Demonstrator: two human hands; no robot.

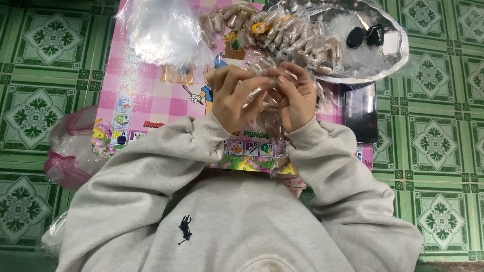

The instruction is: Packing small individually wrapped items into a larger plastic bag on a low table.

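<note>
Head view | our left hand (233,95) and right hand (296,96) pinched one small clear packet (262,93) | risk: slippery film could slide free toward heap (282,35) at 12 o'clock.

left hand (233,98) and right hand (295,98) meet at frame centre, fingers pinched on a clear plastic packet (266,93). at 12 o'clock, a heap of small wrapped packets (282,35). at 1 o'clock, two black key fobs (365,36). at 3 o'clock, a dark phone (361,113). all rest on a pink picture table (146,95).

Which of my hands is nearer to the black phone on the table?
Right. The right hand is just left of the black phone in the image; the left hand lies farther left, beyond it.
</note>
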